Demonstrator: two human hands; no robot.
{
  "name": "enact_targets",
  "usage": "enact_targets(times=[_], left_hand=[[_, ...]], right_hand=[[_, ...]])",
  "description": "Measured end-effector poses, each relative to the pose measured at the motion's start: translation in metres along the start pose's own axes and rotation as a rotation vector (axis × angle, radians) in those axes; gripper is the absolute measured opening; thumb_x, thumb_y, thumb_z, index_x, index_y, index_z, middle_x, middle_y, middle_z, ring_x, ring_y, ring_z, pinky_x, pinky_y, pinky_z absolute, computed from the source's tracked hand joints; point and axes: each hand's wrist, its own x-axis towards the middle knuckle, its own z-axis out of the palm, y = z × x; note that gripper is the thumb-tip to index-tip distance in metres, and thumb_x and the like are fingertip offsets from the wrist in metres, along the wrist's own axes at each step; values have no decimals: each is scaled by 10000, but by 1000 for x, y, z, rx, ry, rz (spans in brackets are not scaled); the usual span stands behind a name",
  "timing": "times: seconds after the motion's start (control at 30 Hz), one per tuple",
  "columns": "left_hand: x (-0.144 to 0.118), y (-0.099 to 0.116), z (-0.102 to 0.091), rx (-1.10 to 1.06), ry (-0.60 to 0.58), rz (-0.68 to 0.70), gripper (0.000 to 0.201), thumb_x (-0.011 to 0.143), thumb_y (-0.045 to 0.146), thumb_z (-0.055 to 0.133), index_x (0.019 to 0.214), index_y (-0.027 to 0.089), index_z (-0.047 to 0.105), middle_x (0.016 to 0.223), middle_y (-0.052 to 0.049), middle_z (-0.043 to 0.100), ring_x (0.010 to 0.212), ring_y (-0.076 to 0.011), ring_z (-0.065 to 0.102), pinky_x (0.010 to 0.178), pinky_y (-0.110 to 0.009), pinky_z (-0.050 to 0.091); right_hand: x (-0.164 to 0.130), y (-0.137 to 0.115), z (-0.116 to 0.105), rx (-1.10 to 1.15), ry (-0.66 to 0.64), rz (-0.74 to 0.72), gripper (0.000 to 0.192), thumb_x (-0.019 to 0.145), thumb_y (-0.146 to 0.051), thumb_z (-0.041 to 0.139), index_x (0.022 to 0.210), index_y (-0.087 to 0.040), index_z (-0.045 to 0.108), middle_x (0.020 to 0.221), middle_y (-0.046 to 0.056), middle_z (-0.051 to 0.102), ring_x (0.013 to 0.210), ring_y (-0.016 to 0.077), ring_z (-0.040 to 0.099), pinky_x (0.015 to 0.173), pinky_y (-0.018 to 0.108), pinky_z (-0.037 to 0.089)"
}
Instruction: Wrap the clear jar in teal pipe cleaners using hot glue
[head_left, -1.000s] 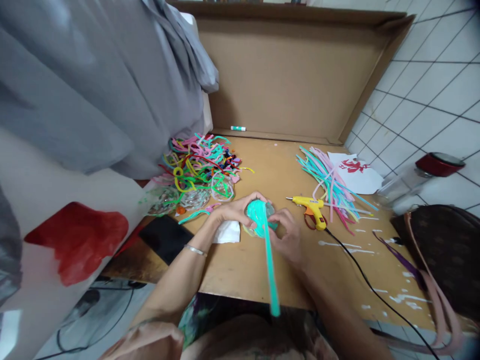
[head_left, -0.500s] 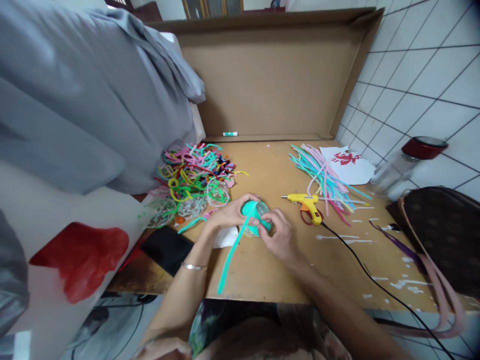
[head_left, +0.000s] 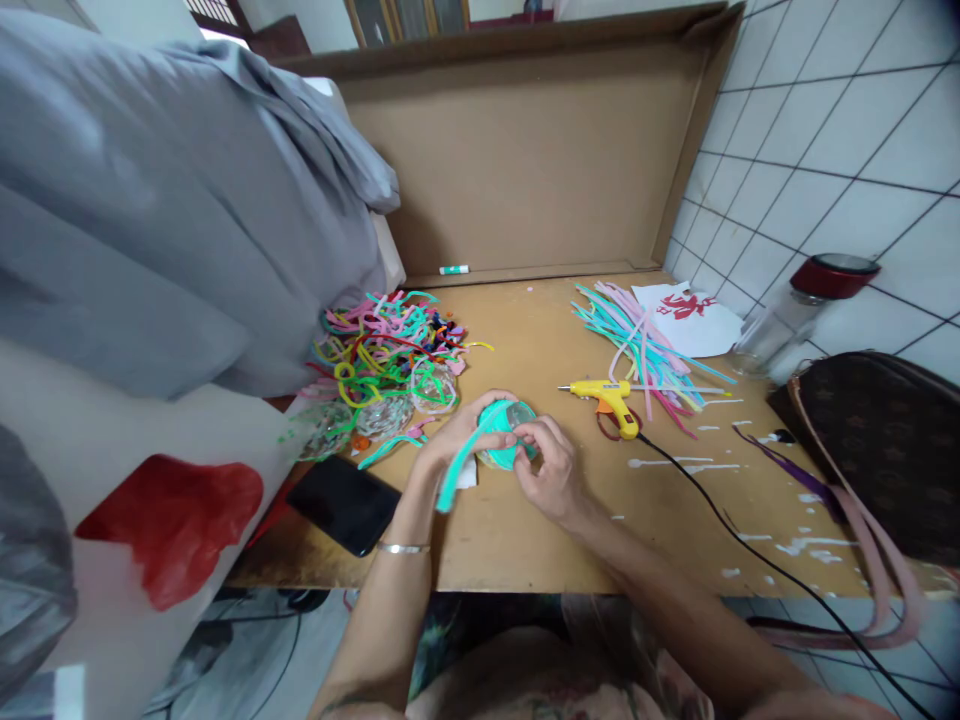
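Observation:
A small round clear piece, partly covered with teal pipe cleaner (head_left: pixel 491 413), sits between my two hands above the tabletop. My left hand (head_left: pixel 474 428) wraps round its left side, the thumb lying across the front. From there a loose teal strip (head_left: pixel 456 474) hangs down to the left, over the left thumb and wrist. My right hand (head_left: pixel 551 468) pinches at the right edge of the round piece with thumb and fingertips; exactly what lies between them is partly hidden. Beneath the hands a bit of white paper (head_left: pixel 468 474) shows.
On the right lie a yellow glue gun (head_left: pixel 611 397) with a black cord and a bundle of pipe cleaners (head_left: pixel 637 345). A colourful heap of pipe cleaners (head_left: pixel 375 350) and a black phone (head_left: pixel 343 505) are left. A glass bottle (head_left: pixel 780 325) and brown bag (head_left: pixel 870 450) stand far right.
The loose teal strip has swung up and left, its end now higher and bent over the left hand. Both hands stay on the round piece. The camera view has shifted slightly.

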Motion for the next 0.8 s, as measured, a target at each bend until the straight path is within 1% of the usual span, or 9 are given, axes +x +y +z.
enact_targets(times=[0.2, 0.33, 0.4, 0.47, 0.53, 0.57, 0.63, 0.7, 0.8], left_hand=[[-5, -1, -3, 29, -21, 25, 662, 659, 425, 771, 1227, 176, 541, 1107, -67, 646, 897, -187, 597, 758, -281, 496], [-6, -2, -1, 49, -16, 52, 658, 642, 419, 777, 1207, 178, 543, 1148, -75, 637, 901, -189, 597, 773, -290, 498], [-7, -1, 1, 41, -2, 43, 636, 649, 416, 775, 1194, 183, 545, 1221, -88, 612, 965, -210, 602, 809, -303, 497], [-8, 0, 2, 21, 20, 52, 604, 651, 421, 777, 1163, 189, 554, 1334, -106, 552, 1089, -247, 586, 882, -326, 488], [-9, 0, 2, 8, 47, 75, 577, 653, 426, 781, 1131, 193, 559, 1416, -118, 494, 1203, -278, 542, 968, -358, 457], [-9, -1, 1, 8, 58, 84, 571, 653, 429, 784, 1121, 193, 557, 1432, -124, 483, 1237, -288, 523, 1001, -375, 438], [-9, -4, 0, 3, 70, 103, 578, 650, 439, 793, 1112, 195, 547, 1430, -136, 489, 1273, -304, 501, 1041, -408, 406], [-8, -7, -1, -15, 66, 123, 593, 639, 448, 807, 1104, 196, 538, 1413, -140, 506, 1288, -314, 492, 1055, -428, 390], [-8, -10, 0, -65, 55, 132, 585, 637, 431, 818, 1089, 197, 530, 1402, -142, 515, 1294, -311, 493, 1047, -430, 395]], right_hand=[[-2, -1, -3, 19, -21, -83, 158, 810, -107, 489, 886, -204, 587, 759, 23, 586, 717, 164, 575, 638, 276, 482], [-2, -1, -5, 59, -24, -85, 185, 810, -86, 470, 860, -209, 598, 768, 25, 627, 704, 157, 580, 642, 276, 484], [-2, 0, -5, 53, 11, -74, 179, 817, -93, 466, 842, -208, 601, 751, 21, 618, 682, 150, 576, 622, 267, 478], [-1, 4, -6, 19, 73, -9, 167, 815, -105, 473, 833, -205, 606, 729, 14, 597, 668, 147, 572, 610, 261, 474], [1, 10, -7, -19, 124, 120, 180, 804, -108, 470, 838, -201, 620, 740, 15, 597, 681, 148, 578, 626, 262, 480], [3, 13, -7, -31, 128, 189, 196, 799, -110, 467, 852, -199, 633, 762, 19, 605, 691, 149, 583, 637, 265, 485], [5, 19, -9, -37, 90, 290, 237, 801, -120, 458, 899, -191, 661, 816, 32, 622, 696, 148, 588, 647, 269, 493], [7, 23, -10, -34, 41, 323, 261, 813, -131, 453, 938, -186, 676, 847, 39, 627, 686, 144, 588, 644, 272, 498], [7, 22, -12, -44, 32, 261, 253, 830, -124, 455, 944, -188, 671, 847, 37, 619, 713, 146, 597, 663, 276, 503]])
